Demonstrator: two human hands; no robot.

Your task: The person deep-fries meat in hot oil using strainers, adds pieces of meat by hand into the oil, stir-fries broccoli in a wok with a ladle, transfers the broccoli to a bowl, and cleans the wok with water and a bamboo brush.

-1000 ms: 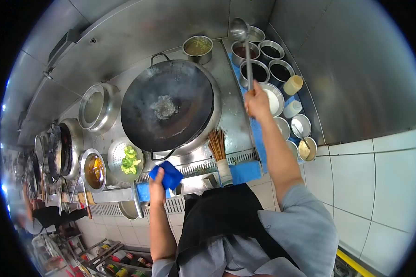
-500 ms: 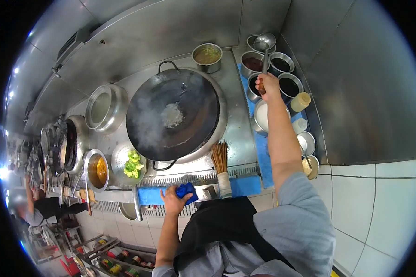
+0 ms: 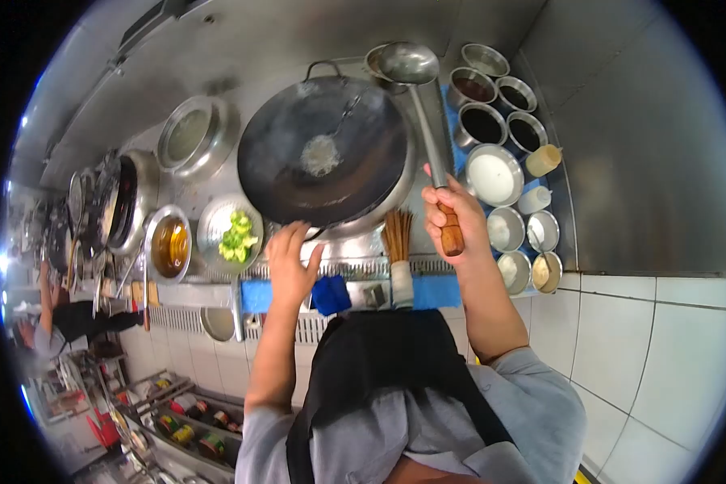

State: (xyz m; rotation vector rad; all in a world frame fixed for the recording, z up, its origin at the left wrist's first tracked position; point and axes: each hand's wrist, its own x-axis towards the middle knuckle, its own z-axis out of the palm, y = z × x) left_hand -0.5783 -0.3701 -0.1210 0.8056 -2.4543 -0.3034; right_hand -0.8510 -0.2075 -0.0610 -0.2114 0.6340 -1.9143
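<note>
My right hand (image 3: 460,216) is closed around the wooden handle of a ladle (image 3: 429,133), whose steel bowl is raised near the wok's back right edge. At the near rim of a large black wok (image 3: 355,173), my left hand (image 3: 292,262) has its thumb apart from the fingers, partly over the near loop handle. A small pale, foamy patch (image 3: 321,156) lies in the wok's middle. Below my left hand a blue cloth (image 3: 330,295) rests on the counter edge, apart from the hand. Right of the wok a bamboo brush (image 3: 398,242) stands bristles up.
Metal pots of dark sauces (image 3: 482,125) and white seasonings (image 3: 494,175) line the right side, with squeeze bottles (image 3: 544,160). Left of the wok are a perforated strainer with green vegetables (image 3: 238,237) and a pot of oil (image 3: 169,245). Another person (image 3: 64,323) works far left.
My right hand has drawn the ladle back from the sauce pots toward the wok. My left hand has left the blue cloth and moved up to the wok rim. Less steam shows.
</note>
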